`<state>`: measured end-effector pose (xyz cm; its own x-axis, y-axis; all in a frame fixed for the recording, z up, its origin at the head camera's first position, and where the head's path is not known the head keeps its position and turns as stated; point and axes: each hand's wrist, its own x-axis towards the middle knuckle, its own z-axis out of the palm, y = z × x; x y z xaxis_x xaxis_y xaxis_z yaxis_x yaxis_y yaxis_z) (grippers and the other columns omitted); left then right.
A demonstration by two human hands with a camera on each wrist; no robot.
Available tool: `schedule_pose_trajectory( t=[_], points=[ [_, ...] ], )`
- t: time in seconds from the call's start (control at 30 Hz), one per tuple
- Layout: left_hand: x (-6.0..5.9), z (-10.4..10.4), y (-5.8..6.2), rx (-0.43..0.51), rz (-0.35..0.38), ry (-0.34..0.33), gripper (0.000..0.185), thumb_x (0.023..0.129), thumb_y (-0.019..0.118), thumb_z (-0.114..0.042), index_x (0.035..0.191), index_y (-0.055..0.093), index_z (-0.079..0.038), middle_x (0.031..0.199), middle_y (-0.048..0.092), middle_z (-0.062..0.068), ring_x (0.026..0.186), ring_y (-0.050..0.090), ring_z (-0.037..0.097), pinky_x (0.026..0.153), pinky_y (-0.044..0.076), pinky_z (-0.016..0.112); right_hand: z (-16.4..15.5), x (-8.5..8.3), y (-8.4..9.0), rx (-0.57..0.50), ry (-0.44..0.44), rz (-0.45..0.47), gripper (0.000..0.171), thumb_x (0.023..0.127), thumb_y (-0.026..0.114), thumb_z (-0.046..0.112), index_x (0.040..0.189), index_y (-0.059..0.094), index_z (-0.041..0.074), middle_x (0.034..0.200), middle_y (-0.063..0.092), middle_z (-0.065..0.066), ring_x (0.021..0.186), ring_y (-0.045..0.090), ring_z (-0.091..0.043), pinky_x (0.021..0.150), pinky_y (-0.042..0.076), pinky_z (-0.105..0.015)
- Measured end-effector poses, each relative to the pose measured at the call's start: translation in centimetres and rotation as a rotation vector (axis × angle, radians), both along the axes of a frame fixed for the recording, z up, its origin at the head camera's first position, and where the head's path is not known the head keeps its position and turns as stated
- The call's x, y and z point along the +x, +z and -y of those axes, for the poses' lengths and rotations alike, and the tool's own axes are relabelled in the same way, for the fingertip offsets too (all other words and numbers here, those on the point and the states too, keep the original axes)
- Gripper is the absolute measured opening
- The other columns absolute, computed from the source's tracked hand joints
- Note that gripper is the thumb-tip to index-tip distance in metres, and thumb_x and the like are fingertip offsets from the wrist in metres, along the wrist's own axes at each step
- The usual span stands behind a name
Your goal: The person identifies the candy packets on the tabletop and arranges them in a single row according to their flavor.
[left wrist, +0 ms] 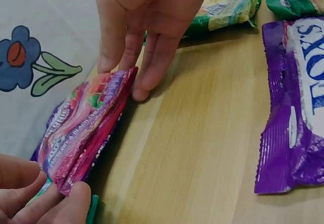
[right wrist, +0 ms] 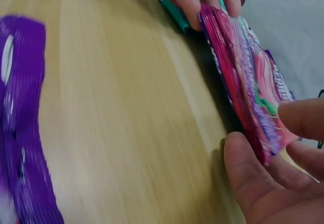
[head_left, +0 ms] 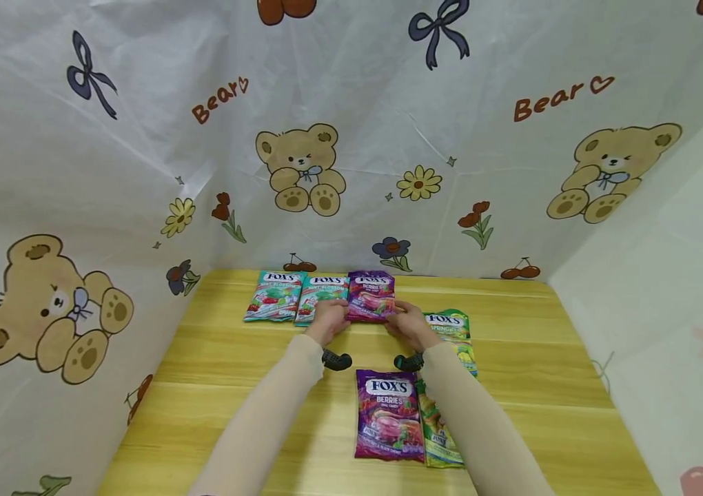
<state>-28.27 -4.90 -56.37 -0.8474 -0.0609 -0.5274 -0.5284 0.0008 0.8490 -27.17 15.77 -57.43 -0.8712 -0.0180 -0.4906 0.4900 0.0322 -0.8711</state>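
Purple berries bag (head_left: 371,296) lies crosswise between left hand (head_left: 329,322) and right hand (head_left: 411,326), each pinching one near corner.

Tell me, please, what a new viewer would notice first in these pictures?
First, both hands, left hand and right hand, pinch a purple berries candy bag at the far side of the wooden table. Next, two teal bags lie left of it, and a second purple bag lies between the forearms.
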Motion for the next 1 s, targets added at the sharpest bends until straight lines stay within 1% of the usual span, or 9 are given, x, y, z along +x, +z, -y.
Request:
schedule_pose_trajectory(
  t=[0.1,0.27,0.4,0.53,0.6,0.7,0.77,0.93,1.0],
  points=[
    [0.0,0.2,-0.1,-0.017,0.004,-0.001,0.038,0.103,0.057,-0.006,0.140,0.064,-0.007,0.149,0.055,0.017,0.120,0.063,0.029,0.100,0.059,0.041,-0.5,0.3,0.1,0.054,0.039,-0.016,0.058,0.105,0.054,0.004,0.160,0.034,0.005,0.157,0.044,-0.022,0.108,0.066,-0.029,0.095,0.060,-0.036],
    [0.2,0.5,0.1,-0.042,-0.002,-0.018,0.038,0.102,0.057,-0.008,0.140,0.064,-0.007,0.149,0.056,0.014,0.123,0.062,0.031,0.102,0.057,0.044,-1.1,0.9,0.7,0.091,0.074,-0.060,0.054,0.103,0.056,0.004,0.155,0.042,0.002,0.150,0.049,-0.025,0.109,0.065,-0.032,0.100,0.058,-0.041],
    [1.1,1.2,0.6,-0.031,-0.035,-0.064,0.040,0.104,0.055,-0.009,0.143,0.061,-0.004,0.153,0.053,0.016,0.130,0.059,0.035,0.107,0.054,0.045,-1.9,1.7,1.6,0.118,0.126,-0.117,0.050,0.103,0.055,0.003,0.152,0.046,-0.001,0.146,0.052,-0.026,0.118,0.062,-0.039,0.105,0.055,-0.046],
    [2.1,1.9,1.0,0.011,-0.060,-0.088,0.040,0.104,0.056,-0.010,0.144,0.059,-0.002,0.154,0.051,0.018,0.133,0.058,0.037,0.111,0.051,0.047,-2.5,2.5,2.2,0.086,0.192,-0.150,0.045,0.107,0.050,0.006,0.151,0.045,-0.003,0.147,0.052,-0.028,0.127,0.058,-0.043,0.109,0.052,-0.048],
    [2.5,2.2,1.1,0.031,-0.055,-0.095,0.039,0.105,0.056,-0.012,0.142,0.060,-0.002,0.152,0.053,0.018,0.132,0.059,0.037,0.111,0.051,0.047,-2.7,3.0,2.5,0.078,0.213,-0.150,0.044,0.108,0.050,0.007,0.151,0.046,-0.003,0.146,0.054,-0.027,0.127,0.059,-0.043,0.110,0.052,-0.048],
    [3.2,2.6,1.1,0.061,-0.031,-0.122,0.037,0.106,0.055,-0.013,0.141,0.061,-0.002,0.149,0.057,0.019,0.130,0.061,0.036,0.111,0.051,0.048,-3.0,4.3,2.9,0.071,0.252,-0.157,0.044,0.109,0.049,0.008,0.151,0.046,-0.004,0.144,0.056,-0.027,0.125,0.062,-0.041,0.110,0.052,-0.050],
    [3.8,2.6,1.0,0.088,-0.015,-0.147,0.037,0.107,0.054,-0.013,0.141,0.060,0.000,0.147,0.058,0.020,0.130,0.061,0.037,0.111,0.051,0.048,-3.2,5.5,3.2,0.065,0.273,-0.160,0.044,0.109,0.049,0.007,0.151,0.046,-0.005,0.144,0.056,-0.028,0.125,0.062,-0.041,0.110,0.051,-0.052],
    [5.6,2.9,0.7,0.112,0.009,-0.206,0.038,0.107,0.054,-0.013,0.142,0.058,0.001,0.146,0.059,0.021,0.128,0.063,0.038,0.110,0.052,0.048,-3.8,8.7,3.6,0.016,0.325,-0.178,0.045,0.109,0.047,0.007,0.151,0.041,-0.008,0.145,0.053,-0.032,0.127,0.060,-0.045,0.111,0.049,-0.055],
    [6.6,3.1,0.5,0.113,0.011,-0.235,0.039,0.107,0.054,-0.013,0.143,0.058,0.001,0.145,0.060,0.021,0.127,0.064,0.037,0.109,0.052,0.047,-3.9,9.9,3.8,-0.010,0.348,-0.179,0.047,0.109,0.047,0.009,0.152,0.040,-0.008,0.147,0.051,-0.032,0.129,0.059,-0.045,0.111,0.051,-0.052]
  ],
)
